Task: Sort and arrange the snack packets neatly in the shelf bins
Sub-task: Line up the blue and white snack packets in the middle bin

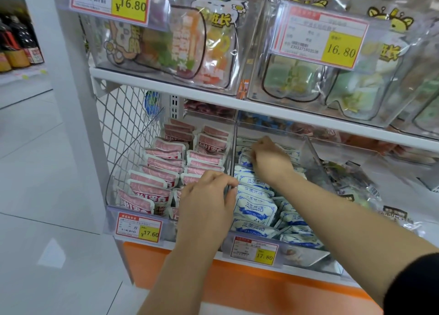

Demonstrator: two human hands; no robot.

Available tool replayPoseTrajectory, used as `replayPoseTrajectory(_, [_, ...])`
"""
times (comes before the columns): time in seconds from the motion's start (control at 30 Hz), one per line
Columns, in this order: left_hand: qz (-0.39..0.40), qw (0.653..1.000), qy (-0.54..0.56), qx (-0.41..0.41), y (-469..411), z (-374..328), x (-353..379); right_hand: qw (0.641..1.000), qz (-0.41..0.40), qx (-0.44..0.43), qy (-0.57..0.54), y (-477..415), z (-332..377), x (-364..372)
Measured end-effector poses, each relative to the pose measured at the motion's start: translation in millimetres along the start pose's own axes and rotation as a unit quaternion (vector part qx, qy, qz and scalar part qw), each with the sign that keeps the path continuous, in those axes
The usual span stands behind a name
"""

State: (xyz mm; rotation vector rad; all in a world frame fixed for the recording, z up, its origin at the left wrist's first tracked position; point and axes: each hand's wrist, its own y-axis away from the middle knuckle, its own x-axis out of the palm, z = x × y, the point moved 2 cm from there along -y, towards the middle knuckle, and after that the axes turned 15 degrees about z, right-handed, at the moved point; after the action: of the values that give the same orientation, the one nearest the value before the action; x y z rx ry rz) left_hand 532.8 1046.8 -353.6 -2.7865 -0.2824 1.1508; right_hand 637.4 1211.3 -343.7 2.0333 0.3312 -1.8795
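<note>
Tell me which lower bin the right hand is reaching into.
The bin of blue-and-white packets, tagged 17.80: the right hand is among packets at its back. The neighbouring bin, tagged 17.60, has pink packets.

Your lower shelf (pixel 237 281), clear bins on it.
Pink-packet bin (pixel 114 184) spreads left from your left hand (pixel 206 203); blue-packet bin (pixel 316 162) surrounds your right hand (pixel 270 160).

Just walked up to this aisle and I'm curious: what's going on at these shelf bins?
A person is tidying snack packets on the lower shelf. Their right hand reaches deep into the clear plastic bin of blue-and-white snack packets and pinches one near the back. Their left hand curls over the clear plastic divider beside the pink-and-white snack packets, which already stand in rows.
</note>
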Motion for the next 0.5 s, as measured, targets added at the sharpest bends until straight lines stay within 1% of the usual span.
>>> replayPoseTrajectory(0.13, [0.007,1.000,0.004,-0.003,-1,1,1,0.991,0.122,0.042,-0.019,-11,-1,-2])
replayPoseTrajectory(0.23, [0.014,1.000,0.003,-0.009,-2,1,0,0.988,0.151,0.037,-0.016,-18,-4,-5])
replayPoseTrajectory(0.3, [0.013,1.000,0.005,-0.009,-2,1,0,0.985,0.168,0.018,-0.028,-17,-1,-7])
replayPoseTrajectory(0.4, [0.010,1.000,0.008,-0.005,-1,0,0,0.987,0.153,-0.025,-0.048,-10,5,-6])
replayPoseTrajectory(0.5, [0.008,1.000,0.004,0.000,0,-1,-1,0.993,0.078,-0.069,-0.062,1,2,-5])
